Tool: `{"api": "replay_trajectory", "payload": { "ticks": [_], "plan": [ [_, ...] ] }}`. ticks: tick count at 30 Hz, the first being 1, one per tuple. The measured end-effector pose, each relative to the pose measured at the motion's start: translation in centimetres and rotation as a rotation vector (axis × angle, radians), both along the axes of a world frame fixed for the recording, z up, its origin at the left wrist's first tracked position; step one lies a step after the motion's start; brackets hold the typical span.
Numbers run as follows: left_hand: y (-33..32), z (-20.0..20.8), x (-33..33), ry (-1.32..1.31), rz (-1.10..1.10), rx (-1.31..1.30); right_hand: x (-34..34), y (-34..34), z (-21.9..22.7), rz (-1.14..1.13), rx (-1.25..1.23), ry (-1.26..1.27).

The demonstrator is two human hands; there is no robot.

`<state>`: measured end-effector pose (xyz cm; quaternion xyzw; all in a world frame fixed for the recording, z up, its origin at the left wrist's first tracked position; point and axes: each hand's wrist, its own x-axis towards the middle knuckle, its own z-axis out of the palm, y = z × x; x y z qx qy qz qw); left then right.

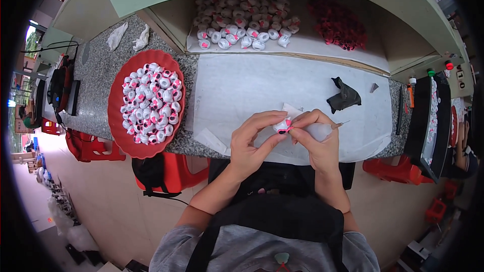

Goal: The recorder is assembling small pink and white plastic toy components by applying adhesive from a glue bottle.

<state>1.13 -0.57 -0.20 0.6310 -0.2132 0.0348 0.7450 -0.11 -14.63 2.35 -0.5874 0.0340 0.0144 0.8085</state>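
Observation:
Over the white paper, my left hand (251, 143) pinches a small white, rounded toy piece (282, 126) with pink and black parts between thumb and fingers. My right hand (322, 146) has its thumb and forefinger closed at the piece's pink part. Tucked in that same hand is a translucent squeeze bottle (319, 131) whose thin needle tip points away to the right. To the left stands a red scalloped basin (115, 106), heaped with similar white, pink and black pieces (151, 103).
White paper (237, 85) covers the granite worktop (101, 60). A crumpled black cloth (345, 95) lies at right. The shelf behind holds many white pieces (242, 32) and a dark pink pile (340, 25). Red stools (186, 174) stand below; a black-edged tray (431, 126) is at far right.

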Motion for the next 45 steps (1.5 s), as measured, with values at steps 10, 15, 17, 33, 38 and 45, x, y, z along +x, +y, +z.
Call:
{"api": "replay_trajectory", "payload": {
  "ticks": [10, 15, 17, 33, 38, 45],
  "plan": [
    [0.9, 0.3, -0.3, 0.390, -0.216, -0.398, -0.2, 0.4, 0.0, 0.044, -0.106, -0.179],
    [0.9, -0.3, -0.6, 0.299, -0.208, -0.359, -0.4, 0.5, 0.1, 0.145, -0.200, -0.159],
    [0.8, -0.4, -0.4, 0.265, -0.215, -0.349, -0.5, 0.7, -0.1, 0.112, -0.174, -0.162],
    [0.7, -0.2, -0.8, 0.196, -0.182, -0.303, -1.3, 0.7, -0.4, 0.102, 0.033, -0.107],
    [0.7, 0.2, -0.6, 0.216, -0.228, -0.300, -1.3, 0.7, -0.6, 0.076, 0.036, -0.103],
    [0.7, -0.1, -0.6, 0.229, -0.204, -0.324, -1.1, 0.7, -0.1, 0.132, -0.036, -0.055]
  ]
}}
